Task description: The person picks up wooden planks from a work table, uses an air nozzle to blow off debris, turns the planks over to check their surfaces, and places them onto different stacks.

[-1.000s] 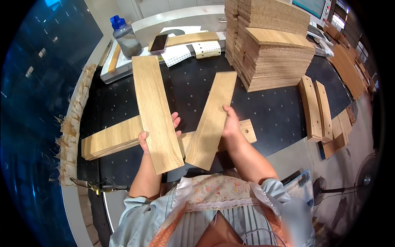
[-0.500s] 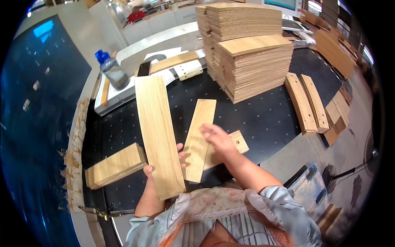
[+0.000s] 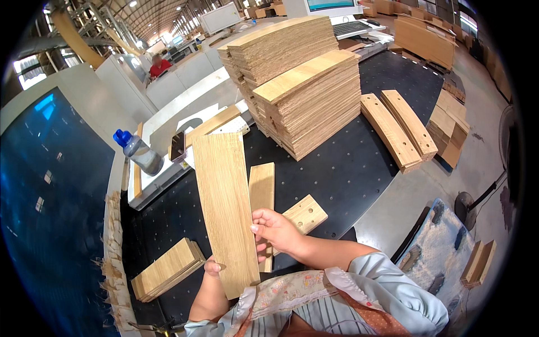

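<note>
A long light-wood board (image 3: 225, 208) is held up at a tilt in front of me. My left hand (image 3: 213, 268) grips it near its lower end, thumb on the left edge and fingertips showing past the right edge. My right hand (image 3: 279, 231) is closed at the board's right edge, thumb and fingers against it. Partly covered behind lies another wooden board (image 3: 262, 188) on the black table. Beside it, a wooden piece with drilled holes (image 3: 307, 212) is partly hidden by my right hand.
Tall stacks of wooden boards (image 3: 314, 106) stand at the back. Two curved drilled pieces (image 3: 396, 132) lie at the right, a small stack of boards (image 3: 168, 269) at the left. Near a blue-capped bottle (image 3: 140, 154) is a phone (image 3: 178, 146). The black table (image 3: 331, 180) has small dots.
My right hand has come left from over the lying board to the held board's right edge. My left hand keeps its grip. The view has shifted, showing more of the hall.
</note>
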Demonstrator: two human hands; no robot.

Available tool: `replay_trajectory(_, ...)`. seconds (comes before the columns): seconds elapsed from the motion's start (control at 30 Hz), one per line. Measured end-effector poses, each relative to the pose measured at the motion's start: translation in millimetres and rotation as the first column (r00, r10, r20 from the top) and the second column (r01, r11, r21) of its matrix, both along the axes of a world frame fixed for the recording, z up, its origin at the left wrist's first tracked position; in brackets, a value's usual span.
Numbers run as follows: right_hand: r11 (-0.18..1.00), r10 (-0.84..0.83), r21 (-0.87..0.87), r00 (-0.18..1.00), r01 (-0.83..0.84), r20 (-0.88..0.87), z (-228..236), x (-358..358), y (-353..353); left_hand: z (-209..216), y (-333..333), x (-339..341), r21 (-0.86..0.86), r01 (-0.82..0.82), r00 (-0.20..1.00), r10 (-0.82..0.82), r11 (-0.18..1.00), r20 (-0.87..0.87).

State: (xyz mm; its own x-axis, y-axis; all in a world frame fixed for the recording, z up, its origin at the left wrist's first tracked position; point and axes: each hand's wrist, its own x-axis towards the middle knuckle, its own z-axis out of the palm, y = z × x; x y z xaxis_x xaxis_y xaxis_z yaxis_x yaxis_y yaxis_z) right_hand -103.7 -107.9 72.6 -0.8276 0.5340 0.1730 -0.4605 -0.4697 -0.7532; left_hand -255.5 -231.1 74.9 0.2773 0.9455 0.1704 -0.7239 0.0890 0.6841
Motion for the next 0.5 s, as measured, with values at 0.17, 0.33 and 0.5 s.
replay_trajectory(0.17,0.980,-0.199,0.002,0.972,0.201,-0.126,0,-2,2,12,3,-8,0.054,-0.165,0.967,0.172,0.985,-0.186)
replay_trajectory(0.33,0.931,-0.310,-0.227,0.947,0.284,-0.087,-8,-7,13,12,25,-20,-0.030,-0.608,0.728,0.542,0.793,-0.420)
replay_trajectory(0.5,0.894,-0.340,-0.371,0.918,0.250,-0.202,-14,4,36,-32,58,-4,0.255,-0.374,-0.373,0.108,0.892,-0.922)
